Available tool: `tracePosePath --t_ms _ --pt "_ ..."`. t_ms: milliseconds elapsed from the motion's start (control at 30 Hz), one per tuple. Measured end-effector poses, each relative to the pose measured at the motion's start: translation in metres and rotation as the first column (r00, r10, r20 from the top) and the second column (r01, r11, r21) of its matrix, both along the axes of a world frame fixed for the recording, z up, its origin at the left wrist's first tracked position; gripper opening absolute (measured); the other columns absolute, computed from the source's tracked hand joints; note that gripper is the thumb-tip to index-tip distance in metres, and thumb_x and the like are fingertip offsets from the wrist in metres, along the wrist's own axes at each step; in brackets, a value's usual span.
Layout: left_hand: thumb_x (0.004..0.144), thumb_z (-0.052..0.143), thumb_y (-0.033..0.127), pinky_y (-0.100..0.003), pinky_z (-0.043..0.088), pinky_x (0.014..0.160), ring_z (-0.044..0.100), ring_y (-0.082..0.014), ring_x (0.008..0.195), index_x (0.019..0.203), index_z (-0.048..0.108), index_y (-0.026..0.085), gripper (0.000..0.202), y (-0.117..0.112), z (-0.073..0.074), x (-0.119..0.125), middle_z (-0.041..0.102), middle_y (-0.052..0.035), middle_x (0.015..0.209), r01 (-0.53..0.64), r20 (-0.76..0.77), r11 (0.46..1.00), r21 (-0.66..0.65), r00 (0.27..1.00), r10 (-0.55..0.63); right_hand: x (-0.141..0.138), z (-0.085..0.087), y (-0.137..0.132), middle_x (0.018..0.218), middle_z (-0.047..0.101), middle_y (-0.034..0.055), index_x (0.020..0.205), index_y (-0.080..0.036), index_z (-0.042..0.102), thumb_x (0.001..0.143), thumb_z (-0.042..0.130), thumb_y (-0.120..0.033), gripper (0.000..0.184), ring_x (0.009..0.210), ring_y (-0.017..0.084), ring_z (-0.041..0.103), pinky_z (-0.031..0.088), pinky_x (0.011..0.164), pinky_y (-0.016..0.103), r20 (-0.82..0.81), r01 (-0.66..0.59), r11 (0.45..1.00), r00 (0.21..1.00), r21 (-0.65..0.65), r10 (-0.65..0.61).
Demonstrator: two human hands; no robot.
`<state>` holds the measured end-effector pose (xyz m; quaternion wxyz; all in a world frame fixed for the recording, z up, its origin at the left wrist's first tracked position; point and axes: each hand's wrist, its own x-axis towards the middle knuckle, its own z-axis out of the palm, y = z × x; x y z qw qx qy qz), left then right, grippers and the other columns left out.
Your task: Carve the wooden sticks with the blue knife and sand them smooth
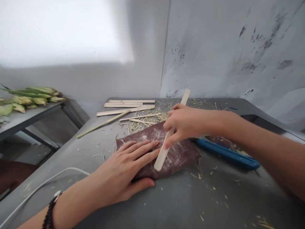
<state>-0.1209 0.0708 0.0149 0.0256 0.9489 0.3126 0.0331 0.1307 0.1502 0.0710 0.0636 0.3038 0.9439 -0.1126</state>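
A brown sheet of sandpaper (186, 152), dusted with pale powder, lies on the grey table (171, 203). My left hand (133, 162) rests flat on its left part, fingers stretched out and thumb on the near side. In my right hand (177, 122) is a flat, pale bamboo strip (162, 157) with rounded ends. Thumb and fingers grip it around the middle, and it slants over the sandpaper, its lower end at the sheet near my left fingertips. Whether that end touches the sheet I cannot tell.
Several pale strips (126, 109) and a greenish stick (102, 124) lie at the back left, by a heap of shavings (143, 122). A blue-handled tool (228, 154) is under my right forearm. A white cable (47, 183) crosses the left side. Corn ears (35, 97) sit on another table.
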Motion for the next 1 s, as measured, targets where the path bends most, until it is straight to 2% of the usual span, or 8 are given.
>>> tracePosePath --t_ms 100,233,533,633,733,833,933,1000 --pt "0.103 0.048 0.052 -0.048 0.035 0.122 0.037 -0.0246 0.152 0.163 0.020 0.030 0.070 0.000 0.000 0.000 0.035 0.0001 0.168 0.008 0.033 1.000 -0.008 0.999 -0.008 0.003 0.000 0.001 0.055 0.056 -0.0012 0.060 -0.022 0.056 0.084 0.056 -0.076 0.059 0.070 0.020 0.049 0.026 0.089 0.042 0.017 -0.095 0.995 0.995 -0.012 0.095" --pt "0.102 0.051 0.052 -0.047 0.035 0.122 0.039 -0.0254 0.150 0.164 0.018 0.029 0.075 0.000 -0.001 -0.001 0.039 -0.0031 0.166 -0.020 0.053 1.000 -0.015 0.998 0.021 0.003 0.000 -0.001 0.056 0.056 -0.0026 0.063 -0.022 0.056 0.080 0.056 -0.082 0.063 0.068 0.019 0.049 0.026 0.090 0.042 0.022 -0.015 1.000 1.000 -0.012 0.015" --pt "0.101 0.050 0.056 -0.050 0.032 0.123 0.036 -0.0282 0.152 0.164 0.020 0.026 0.076 0.000 0.000 -0.001 0.038 -0.0064 0.166 0.024 0.061 0.999 -0.044 0.998 -0.021 0.000 0.001 -0.006 0.056 0.056 -0.0016 0.062 -0.024 0.057 0.089 0.058 -0.068 0.052 0.069 0.021 0.051 0.030 0.088 0.042 -0.015 -0.135 0.989 0.991 0.061 0.136" --pt "0.101 0.050 0.056 -0.050 0.032 0.123 0.036 -0.0283 0.152 0.163 0.021 0.026 0.074 0.001 0.001 0.000 0.037 -0.0059 0.167 0.017 0.059 0.999 -0.048 0.998 -0.014 -0.002 0.002 -0.001 0.067 0.064 0.0013 0.070 -0.023 0.062 0.082 0.061 -0.077 0.055 0.073 0.022 0.053 0.031 0.086 0.042 -0.043 -0.005 0.996 0.999 0.093 0.009" --pt "0.101 0.048 0.057 -0.049 0.032 0.123 0.036 -0.0283 0.152 0.162 0.024 0.025 0.073 0.001 0.001 0.000 0.037 -0.0060 0.166 0.021 0.047 0.998 -0.056 0.999 -0.018 -0.006 0.004 0.001 0.064 0.061 -0.0012 0.070 -0.023 0.060 0.081 0.062 -0.076 0.054 0.068 0.020 0.051 0.030 0.086 0.042 0.023 -0.123 0.991 0.992 0.056 0.122" --pt "0.101 0.047 0.058 -0.049 0.030 0.123 0.035 -0.0288 0.153 0.162 0.025 0.025 0.073 0.000 0.000 -0.001 0.036 -0.0063 0.167 0.019 0.047 0.999 -0.049 0.999 -0.017 -0.006 0.003 0.001 0.070 0.064 0.0014 0.074 -0.022 0.062 0.082 0.056 -0.082 0.061 0.073 0.021 0.051 0.030 0.086 0.041 -0.028 -0.017 0.996 0.999 0.085 0.019" --pt "0.102 0.047 0.057 -0.049 0.031 0.123 0.035 -0.0287 0.153 0.161 0.027 0.024 0.071 0.000 0.000 -0.001 0.038 -0.0065 0.166 0.023 0.056 0.999 -0.045 0.998 -0.020 -0.004 -0.001 -0.001 0.063 0.060 -0.0019 0.071 -0.022 0.059 0.082 0.062 -0.076 0.056 0.069 0.018 0.048 0.028 0.090 0.042 -0.017 -0.152 0.986 0.988 0.068 0.154" --pt "0.102 0.047 0.056 -0.049 0.030 0.124 0.035 -0.0282 0.153 0.162 0.026 0.024 0.071 0.000 0.001 0.000 0.037 -0.0072 0.166 0.026 0.062 0.999 -0.042 0.998 -0.023 -0.003 -0.003 -0.003 0.068 0.062 0.0004 0.073 -0.021 0.061 0.086 0.058 -0.074 0.055 0.072 0.018 0.049 0.029 0.087 0.040 -0.044 -0.036 0.994 0.998 0.100 0.040"
